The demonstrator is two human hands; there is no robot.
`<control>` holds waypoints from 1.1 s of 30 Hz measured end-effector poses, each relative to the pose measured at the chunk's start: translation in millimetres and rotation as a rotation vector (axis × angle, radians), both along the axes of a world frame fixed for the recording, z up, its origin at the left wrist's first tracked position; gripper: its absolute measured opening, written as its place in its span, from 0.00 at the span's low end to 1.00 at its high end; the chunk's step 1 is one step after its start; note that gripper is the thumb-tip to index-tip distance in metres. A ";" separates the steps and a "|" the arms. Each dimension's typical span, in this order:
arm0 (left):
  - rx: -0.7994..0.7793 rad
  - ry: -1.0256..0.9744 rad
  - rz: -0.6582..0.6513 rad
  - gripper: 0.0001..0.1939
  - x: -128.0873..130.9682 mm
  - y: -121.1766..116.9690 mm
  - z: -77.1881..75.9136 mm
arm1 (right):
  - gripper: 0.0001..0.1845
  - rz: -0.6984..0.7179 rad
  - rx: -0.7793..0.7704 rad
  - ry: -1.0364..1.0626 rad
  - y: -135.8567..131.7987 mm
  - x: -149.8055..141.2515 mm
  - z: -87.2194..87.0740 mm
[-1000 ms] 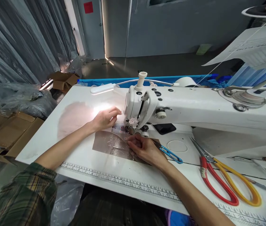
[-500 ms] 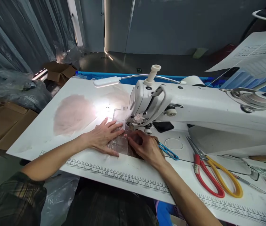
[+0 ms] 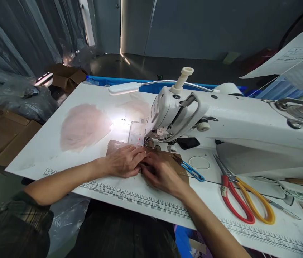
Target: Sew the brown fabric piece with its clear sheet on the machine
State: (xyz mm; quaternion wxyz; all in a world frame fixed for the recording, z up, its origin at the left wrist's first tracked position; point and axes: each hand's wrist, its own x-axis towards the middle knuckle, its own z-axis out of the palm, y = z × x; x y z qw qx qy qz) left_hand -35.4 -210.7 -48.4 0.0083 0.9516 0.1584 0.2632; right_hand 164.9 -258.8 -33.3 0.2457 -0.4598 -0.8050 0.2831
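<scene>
A brown sheet (image 3: 112,146) lies in front of the sewing machine's needle area, its left part shiny. My left hand (image 3: 124,161) rests over this sheet with its fingers bent and drawn together at the sheet's middle. Meeting it there, my right hand (image 3: 162,172) has its thumb and fingers closed on the sheet; the exact grip is hidden between the hands. Just beyond the fingers stands the white sewing machine head (image 3: 164,111). Blue thread snips (image 3: 193,172) lie at the sheet's right end, close to my right hand.
Scissors with red and yellow handles (image 3: 244,200) lie at the right. A pale pink fabric piece (image 3: 83,127) is spread on the left of the table. A lit lamp (image 3: 124,88) shines behind it. A printed ruler (image 3: 140,201) runs along the front edge. Cardboard boxes (image 3: 9,136) stand left.
My left hand has gone from lying flat with spread fingers to bent fingers against my right hand. The brown sheet now reaches left under it; the clear plastic seen there before no longer shows.
</scene>
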 end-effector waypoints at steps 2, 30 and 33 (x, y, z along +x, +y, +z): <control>-0.091 0.043 -0.039 0.16 -2.7 6.1 -3.8 | 0.14 -0.011 -0.193 0.165 3.9 10.5 8.4; 0.128 0.152 -0.100 0.13 -11.1 1.0 8.5 | 0.20 -0.079 0.330 -0.377 14.5 22.1 -22.7; 0.135 0.121 -0.092 0.12 -10.9 2.1 8.2 | 0.21 -0.085 0.297 -0.315 14.9 24.6 -24.1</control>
